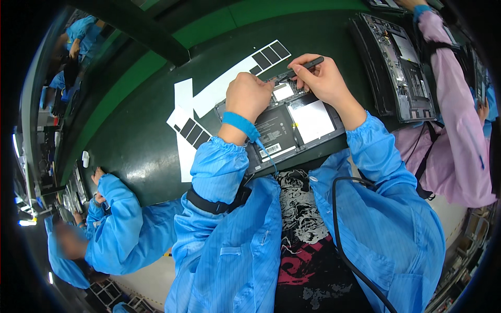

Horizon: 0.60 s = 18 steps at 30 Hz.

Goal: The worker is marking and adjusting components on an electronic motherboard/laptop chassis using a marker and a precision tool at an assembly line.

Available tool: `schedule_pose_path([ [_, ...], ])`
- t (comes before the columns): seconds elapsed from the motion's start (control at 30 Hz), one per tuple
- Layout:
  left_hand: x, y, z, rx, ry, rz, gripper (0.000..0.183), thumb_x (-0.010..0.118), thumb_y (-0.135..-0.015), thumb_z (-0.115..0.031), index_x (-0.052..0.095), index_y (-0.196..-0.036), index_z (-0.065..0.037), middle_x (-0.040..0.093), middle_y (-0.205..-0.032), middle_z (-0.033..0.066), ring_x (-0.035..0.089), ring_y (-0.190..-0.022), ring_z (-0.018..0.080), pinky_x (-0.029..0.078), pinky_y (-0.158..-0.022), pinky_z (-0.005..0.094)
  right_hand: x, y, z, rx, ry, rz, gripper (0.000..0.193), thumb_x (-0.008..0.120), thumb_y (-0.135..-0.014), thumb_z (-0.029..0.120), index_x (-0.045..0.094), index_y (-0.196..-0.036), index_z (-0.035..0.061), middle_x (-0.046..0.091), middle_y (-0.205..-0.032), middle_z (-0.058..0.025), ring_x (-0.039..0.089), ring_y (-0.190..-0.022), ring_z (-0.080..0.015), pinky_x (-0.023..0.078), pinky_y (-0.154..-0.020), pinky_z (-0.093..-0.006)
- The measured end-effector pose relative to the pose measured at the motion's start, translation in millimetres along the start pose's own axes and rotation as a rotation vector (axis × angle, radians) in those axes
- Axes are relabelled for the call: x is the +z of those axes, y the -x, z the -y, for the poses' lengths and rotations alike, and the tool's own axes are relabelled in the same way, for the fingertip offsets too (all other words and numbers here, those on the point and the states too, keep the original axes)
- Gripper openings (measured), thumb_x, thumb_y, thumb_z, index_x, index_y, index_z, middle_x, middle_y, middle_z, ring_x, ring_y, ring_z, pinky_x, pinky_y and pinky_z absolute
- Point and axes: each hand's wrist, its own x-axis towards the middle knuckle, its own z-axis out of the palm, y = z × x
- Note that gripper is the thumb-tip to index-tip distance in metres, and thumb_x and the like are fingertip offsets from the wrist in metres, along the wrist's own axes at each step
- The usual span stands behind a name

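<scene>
An opened laptop base [313, 147] lies in front of me, with a black battery [269, 130], a white panel [311, 121] and its circuit board showing. My left hand [247, 96], with a blue wrist strap [241, 127], is closed in a pinch over the far edge of the board. Whatever sits between those fingertips is hidden. My right hand [326, 81] grips black tweezers [313, 63], slanted so that their tip points left at the board, close to my left fingertips.
White sheets with black stickers [271, 55] lie beyond and left of the laptop, on the dark green table [135, 151]. More open laptop bases are stacked [399, 68] at the right, next to a person in a pink sleeve [443, 68]. Someone in blue [120, 224] works at the left.
</scene>
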Motion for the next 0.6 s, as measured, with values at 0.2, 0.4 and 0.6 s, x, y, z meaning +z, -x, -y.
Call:
schedule_pose_path([
  [0.2, -16, 1, -5, -0.044, -0.097, 0.039, 0.038, 0.077, -0.074, -0.036, 0.069, -0.064, 0.0, 0.067, -0.064, 0.0181, 0.068, -0.064, 0.0339, 0.054, -0.063, 0.04, -1, 0, -2, 0.006, -0.011, 0.004, 0.014, 0.061, -0.091, 0.009, 0.067, -0.095, -0.0026, 0.064, -0.07, -0.0045, 0.061, -0.062, -0.0084, 0.048, -0.058, -0.0231],
  [0.4, -24, -8, 2, 0.098, -0.116, -0.1, 0.043, 0.079, -0.071, -0.045, 0.065, -0.061, -0.006, 0.065, -0.059, 0.0118, 0.066, -0.058, 0.0285, 0.052, -0.057, 0.037, 1, 0, 1, 0.024, -0.006, 0.008, 0.014, 0.061, -0.091, 0.009, 0.067, -0.096, -0.0027, 0.064, -0.072, -0.0049, 0.061, -0.062, -0.0081, 0.047, -0.056, -0.0225],
  [0.6, -16, -16, 5, 0.071, -0.159, 0.055, 0.046, 0.081, -0.066, -0.052, 0.067, -0.07, -0.008, 0.068, -0.068, 0.0085, 0.067, -0.061, 0.0234, 0.051, -0.057, 0.0352, -3, -1, -1, 0.039, -0.017, 0.02, 0.015, 0.061, -0.091, 0.009, 0.066, -0.096, -0.0033, 0.065, -0.073, -0.0057, 0.062, -0.062, -0.0089, 0.048, -0.056, -0.0231],
])
